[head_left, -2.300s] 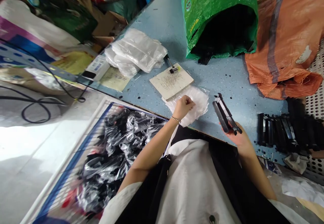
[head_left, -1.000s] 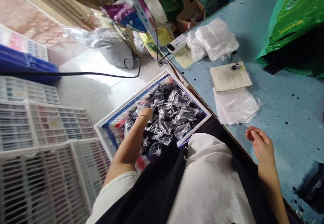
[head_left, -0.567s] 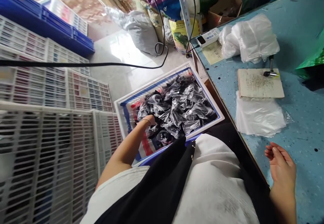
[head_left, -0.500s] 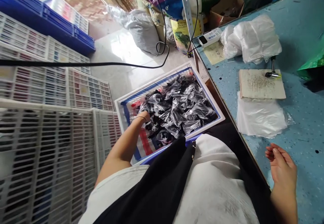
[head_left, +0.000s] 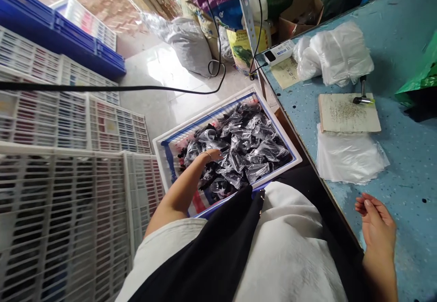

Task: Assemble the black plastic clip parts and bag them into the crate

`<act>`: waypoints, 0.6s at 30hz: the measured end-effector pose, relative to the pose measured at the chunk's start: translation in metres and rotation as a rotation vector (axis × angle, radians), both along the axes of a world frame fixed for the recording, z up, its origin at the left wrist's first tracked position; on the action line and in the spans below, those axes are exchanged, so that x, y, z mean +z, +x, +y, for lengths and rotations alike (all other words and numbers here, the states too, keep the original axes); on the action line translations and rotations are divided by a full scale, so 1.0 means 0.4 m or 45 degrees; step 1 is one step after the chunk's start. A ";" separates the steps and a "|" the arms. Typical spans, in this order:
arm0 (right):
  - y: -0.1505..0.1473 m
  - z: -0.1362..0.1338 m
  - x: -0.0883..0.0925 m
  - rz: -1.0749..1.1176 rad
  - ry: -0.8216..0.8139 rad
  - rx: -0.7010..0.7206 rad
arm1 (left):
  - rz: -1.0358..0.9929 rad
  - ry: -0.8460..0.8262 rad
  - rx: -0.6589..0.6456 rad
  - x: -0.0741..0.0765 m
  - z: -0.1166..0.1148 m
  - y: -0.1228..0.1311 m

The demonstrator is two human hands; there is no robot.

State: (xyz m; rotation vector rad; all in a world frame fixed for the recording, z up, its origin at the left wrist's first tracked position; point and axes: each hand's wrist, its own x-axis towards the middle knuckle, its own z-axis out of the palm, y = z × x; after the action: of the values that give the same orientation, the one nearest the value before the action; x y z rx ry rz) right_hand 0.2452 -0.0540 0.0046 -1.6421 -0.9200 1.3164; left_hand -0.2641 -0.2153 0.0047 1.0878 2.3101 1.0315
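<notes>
The left hand (head_left: 213,156) has moved off the clear plastic sheets (head_left: 348,156) and now rests on the bagged black items (head_left: 246,147) in the white crate (head_left: 294,160). The right hand (head_left: 377,229) no longer carries the black objects, and is empty above the worktop (head_left: 403,56).

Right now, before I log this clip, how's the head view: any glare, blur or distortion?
Head view: glare whitens the floor, the white crates at left bend with wide-angle distortion, and the plastic bags carry small highlights; the left hand and right hand look sharp, with no clear motion blur.
</notes>
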 end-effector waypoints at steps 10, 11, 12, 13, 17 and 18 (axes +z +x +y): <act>0.039 0.053 0.010 0.166 -0.099 0.107 | -0.602 -0.005 -1.634 0.071 0.594 0.459; 0.056 0.087 0.012 0.159 -0.043 0.095 | -0.523 0.150 -1.650 0.078 0.669 0.543; 0.077 0.128 0.014 0.132 0.033 0.076 | -0.429 0.288 -1.644 0.084 0.747 0.628; 0.102 0.177 0.016 0.080 0.123 0.059 | -0.327 0.389 -1.609 0.091 0.827 0.711; 0.221 0.460 0.045 -0.436 0.510 0.088 | -0.019 0.407 -1.235 0.143 1.166 0.974; 0.252 0.548 0.062 -0.615 0.581 0.098 | 0.013 0.392 -1.163 0.164 1.245 1.016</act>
State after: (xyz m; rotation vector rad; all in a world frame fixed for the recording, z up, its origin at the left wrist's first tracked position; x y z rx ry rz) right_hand 0.3462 0.1650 0.0294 -1.5846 -1.4593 0.6818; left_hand 0.1424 0.2827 0.0701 1.9811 1.3621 0.9723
